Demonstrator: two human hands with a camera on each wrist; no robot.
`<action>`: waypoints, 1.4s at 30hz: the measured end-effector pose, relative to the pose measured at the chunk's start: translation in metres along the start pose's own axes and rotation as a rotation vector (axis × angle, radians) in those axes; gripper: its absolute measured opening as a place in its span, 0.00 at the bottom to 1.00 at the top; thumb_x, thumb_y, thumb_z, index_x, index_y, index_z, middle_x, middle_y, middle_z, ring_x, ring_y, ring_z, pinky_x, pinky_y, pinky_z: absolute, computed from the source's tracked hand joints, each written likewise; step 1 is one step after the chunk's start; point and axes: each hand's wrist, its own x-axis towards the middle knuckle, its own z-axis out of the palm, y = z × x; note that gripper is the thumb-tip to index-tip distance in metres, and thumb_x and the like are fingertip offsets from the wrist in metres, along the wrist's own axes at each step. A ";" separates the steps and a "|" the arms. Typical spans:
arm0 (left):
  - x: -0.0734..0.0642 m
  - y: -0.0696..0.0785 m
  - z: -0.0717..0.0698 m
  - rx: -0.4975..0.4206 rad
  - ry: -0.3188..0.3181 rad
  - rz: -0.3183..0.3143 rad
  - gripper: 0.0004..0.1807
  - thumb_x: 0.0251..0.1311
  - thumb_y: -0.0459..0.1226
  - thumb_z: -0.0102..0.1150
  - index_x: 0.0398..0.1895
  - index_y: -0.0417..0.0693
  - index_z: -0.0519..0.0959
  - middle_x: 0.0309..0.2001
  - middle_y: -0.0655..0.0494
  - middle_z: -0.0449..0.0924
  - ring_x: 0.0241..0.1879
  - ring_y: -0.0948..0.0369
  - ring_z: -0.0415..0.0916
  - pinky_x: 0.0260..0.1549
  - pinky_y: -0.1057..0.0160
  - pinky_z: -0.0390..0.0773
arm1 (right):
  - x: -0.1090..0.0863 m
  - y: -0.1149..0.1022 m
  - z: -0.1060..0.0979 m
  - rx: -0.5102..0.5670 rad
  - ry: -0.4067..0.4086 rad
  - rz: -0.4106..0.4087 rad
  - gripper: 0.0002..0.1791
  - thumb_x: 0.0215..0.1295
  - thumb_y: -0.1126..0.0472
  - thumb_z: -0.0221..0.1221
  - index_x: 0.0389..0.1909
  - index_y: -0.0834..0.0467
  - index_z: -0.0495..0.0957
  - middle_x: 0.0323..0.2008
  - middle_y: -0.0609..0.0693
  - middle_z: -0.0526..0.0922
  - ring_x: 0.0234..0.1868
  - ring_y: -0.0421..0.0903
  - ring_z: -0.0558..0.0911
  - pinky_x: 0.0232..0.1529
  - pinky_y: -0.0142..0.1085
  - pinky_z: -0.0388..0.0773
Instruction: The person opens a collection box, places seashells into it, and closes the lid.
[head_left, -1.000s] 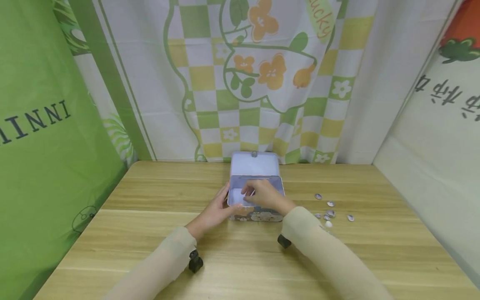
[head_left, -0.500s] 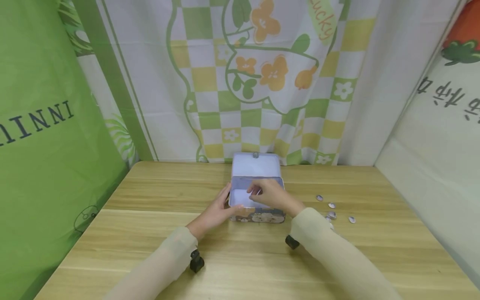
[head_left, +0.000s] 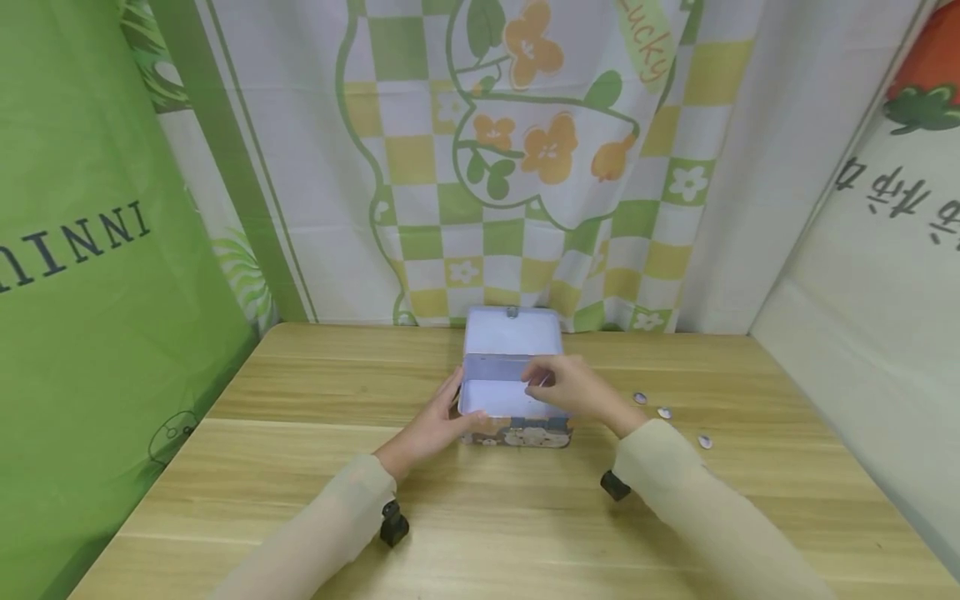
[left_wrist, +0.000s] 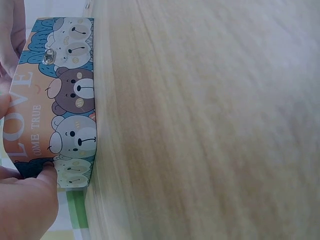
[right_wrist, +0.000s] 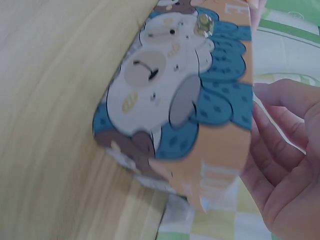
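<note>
A tin box (head_left: 528, 433) with a bear print stands on the table, its lid (head_left: 513, 331) tipped back to show a pale interior. My left hand (head_left: 426, 429) grips its left front corner; in the left wrist view the thumb (left_wrist: 46, 187) lies against the printed front. Over the box's right side hovers my right hand (head_left: 577, 390), fingers loosely curled. The right wrist view shows this hand (right_wrist: 287, 160) beside the tin, with no object visible in its fingers. Small shells lie to the right: one near the hand (head_left: 640, 398), another shell (head_left: 664, 412), and a third shell (head_left: 705, 442).
The wooden table (head_left: 300, 508) extends around the box. A checked curtain (head_left: 480, 233) hangs right behind the lid. Green cloth (head_left: 97, 333) covers the left side and a pale cloth (head_left: 862, 333) the right. The right sleeve (head_left: 675, 467) blocks part of the table.
My right hand has moved rightward across the box from its middle to its right side. Its sleeve now covers several shells seen earlier. The left hand stays on the box.
</note>
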 end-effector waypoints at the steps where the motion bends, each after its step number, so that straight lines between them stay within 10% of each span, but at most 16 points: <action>1: 0.000 0.000 0.000 0.010 0.003 -0.010 0.54 0.68 0.48 0.63 0.82 0.49 0.35 0.80 0.45 0.30 0.77 0.47 0.42 0.71 0.49 0.56 | -0.002 0.001 -0.003 -0.004 0.001 -0.003 0.07 0.66 0.64 0.65 0.44 0.58 0.83 0.35 0.45 0.83 0.38 0.44 0.81 0.41 0.39 0.82; 17: 0.000 -0.001 -0.002 0.025 -0.009 -0.036 0.53 0.68 0.48 0.62 0.81 0.53 0.33 0.80 0.48 0.27 0.77 0.48 0.41 0.71 0.48 0.56 | -0.032 0.050 -0.053 -0.033 0.093 -0.013 0.08 0.63 0.71 0.66 0.42 0.65 0.84 0.35 0.51 0.86 0.36 0.47 0.83 0.41 0.41 0.84; 25: -0.001 0.000 -0.002 0.027 -0.017 -0.032 0.54 0.68 0.52 0.61 0.81 0.53 0.32 0.80 0.48 0.27 0.77 0.49 0.41 0.71 0.51 0.57 | -0.055 0.082 -0.068 -0.066 0.034 0.158 0.11 0.69 0.64 0.62 0.49 0.64 0.83 0.39 0.52 0.84 0.40 0.50 0.84 0.36 0.39 0.85; 33: -0.003 0.000 -0.001 0.032 -0.025 -0.040 0.57 0.65 0.56 0.62 0.81 0.53 0.32 0.80 0.49 0.27 0.77 0.49 0.41 0.72 0.52 0.55 | -0.071 0.106 -0.069 -0.065 -0.018 0.182 0.15 0.69 0.66 0.61 0.52 0.70 0.80 0.43 0.57 0.84 0.45 0.56 0.81 0.49 0.54 0.81; 42: -0.003 -0.003 -0.001 0.037 -0.007 -0.042 0.56 0.66 0.54 0.62 0.81 0.53 0.34 0.80 0.48 0.27 0.77 0.48 0.42 0.72 0.50 0.53 | -0.072 0.129 -0.064 0.010 -0.094 0.255 0.18 0.69 0.67 0.61 0.57 0.68 0.78 0.54 0.66 0.80 0.51 0.61 0.80 0.45 0.44 0.84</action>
